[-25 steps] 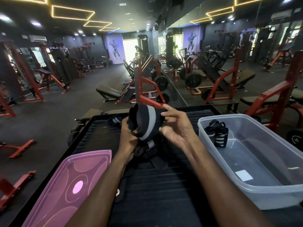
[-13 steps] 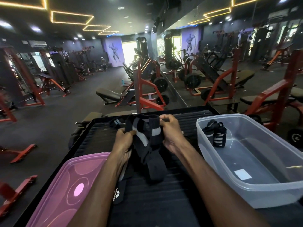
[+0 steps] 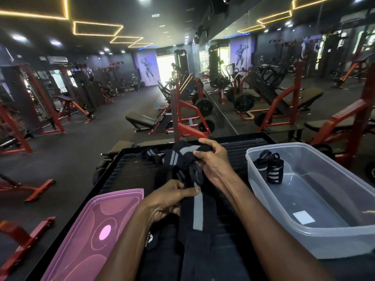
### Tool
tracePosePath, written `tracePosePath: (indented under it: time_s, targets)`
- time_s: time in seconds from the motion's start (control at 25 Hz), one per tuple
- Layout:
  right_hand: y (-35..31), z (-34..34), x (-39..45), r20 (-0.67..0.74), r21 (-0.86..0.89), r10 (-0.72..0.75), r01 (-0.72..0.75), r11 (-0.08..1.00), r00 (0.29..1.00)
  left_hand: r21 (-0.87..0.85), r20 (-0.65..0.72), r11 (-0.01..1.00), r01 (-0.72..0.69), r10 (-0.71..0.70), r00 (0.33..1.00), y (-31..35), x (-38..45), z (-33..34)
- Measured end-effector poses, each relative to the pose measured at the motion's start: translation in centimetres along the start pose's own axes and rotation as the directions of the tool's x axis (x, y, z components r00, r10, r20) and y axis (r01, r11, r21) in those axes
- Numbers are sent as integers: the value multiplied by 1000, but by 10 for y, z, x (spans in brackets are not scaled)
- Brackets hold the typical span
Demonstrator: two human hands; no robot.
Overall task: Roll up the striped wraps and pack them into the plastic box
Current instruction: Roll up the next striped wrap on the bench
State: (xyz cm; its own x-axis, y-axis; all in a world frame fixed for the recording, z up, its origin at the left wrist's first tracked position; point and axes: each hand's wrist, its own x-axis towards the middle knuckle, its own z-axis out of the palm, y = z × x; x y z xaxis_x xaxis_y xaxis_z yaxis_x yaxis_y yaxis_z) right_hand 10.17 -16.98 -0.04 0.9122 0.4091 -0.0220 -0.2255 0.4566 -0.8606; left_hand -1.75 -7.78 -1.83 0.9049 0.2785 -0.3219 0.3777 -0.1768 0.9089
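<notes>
Room: gym, red machines beyond a black ribbed counter (image 3: 125,171).
Box (image 3: 304,236): clear, on the counter; two rolled wraps (image 3: 269,167) stand at its far end.
Lid (image 3: 89,236): pink, well left of the box.
Wrap (image 3: 197,209): loose, left of the box, striped tail lying on the counter.
Left hand (image 3: 164,201): fingers curled, pinching the strap.
Right hand (image 3: 213,161): fingers pinching the bunched far end.
Advice: pull the strap flat and taut first, then roll tight with edges aligned.

A gym: red-framed weight machines (image 3: 183,118), padded benches (image 3: 140,119), plate-loaded bars, wall mirrors, bodybuilder murals (image 3: 148,67).
</notes>
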Motion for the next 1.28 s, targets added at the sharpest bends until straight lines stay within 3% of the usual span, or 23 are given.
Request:
tracePosePath:
  time_s: [0.08, 0.12, 0.2, 0.24, 0.28, 0.32, 0.44, 0.48, 0.56, 0.64, 0.68, 0.72, 0.8, 0.84, 0.88, 1.0, 1.28]
  targets:
    - [2, -1, 0, -35, -87, 33, -36, 996, 999, 193, 91, 980, 56, -75, 993, -8, -6, -4]
    - [4, -1, 0, -42, -90, 63, -66, 994, 997, 314, 61, 947, 62, -85, 994, -13, 0, -10]
    - [5, 1, -2, -32, -59, 117, -119, 991, 993, 468, -158, 881, 71, 5, 987, -19, 20, -23]
    - [5, 2, -3, -4, -34, 145, -145, 989, 989, 488, -295, 870, 63, 97, 950, -18, 29, -30]
    - [4, 0, -4, 45, -2, 179, -179, 984, 983, 456, -377, 890, -2, 196, 905, -15, 36, -35]
    - [2, -1, -5, 110, 28, 212, -216, 976, 971, 402, -374, 907, -128, 290, 881, -10, 41, -39]
    - [-2, -6, -5, 280, 71, 254, -284, 956, 926, 295, -130, 818, -494, 546, 827, 1, 50, -42]
    - [-4, -7, -4, 308, 79, 255, -292, 953, 917, 291, -90, 780, -554, 599, 796, 3, 51, -41]
    - [-7, -7, -4, 320, 57, 240, -271, 961, 917, 277, -169, 763, -584, 637, 752, 5, 59, -38]
    - [-13, -7, -8, 298, -104, 239, -217, 971, 924, 275, -305, 758, -592, 652, 694, 5, 67, -35]
    - [-16, -7, -11, 265, -275, 216, -141, 951, 940, 281, -358, 761, -584, 648, 672, 4, 68, -33]
    - [-17, -8, -11, 219, -503, 150, -21, 864, 964, 276, -397, 770, -576, 637, 661, 3, 70, -32]
    - [-15, -13, -4, 164, -866, -98, 191, 462, 982, 179, -419, 812, -556, 574, 704, 3, 67, -31]
    - [-12, -14, 0, 189, -918, -213, 250, 309, 958, 101, -394, 833, -544, 536, 747, 3, 64, -32]
    - [-10, -16, 4, 237, -909, -267, 310, 277, 934, 19, -358, 846, -533, 503, 787, 4, 61, -34]
    - [-1, -18, 9, 334, -786, -196, 387, 482, 922, -159, -261, 867, -472, 424, 867, 8, 54, -44]
    - [11, -15, 12, 260, -739, -328, 406, 537, 908, -133, -160, 908, -396, 374, 913, -1, 51, -50]
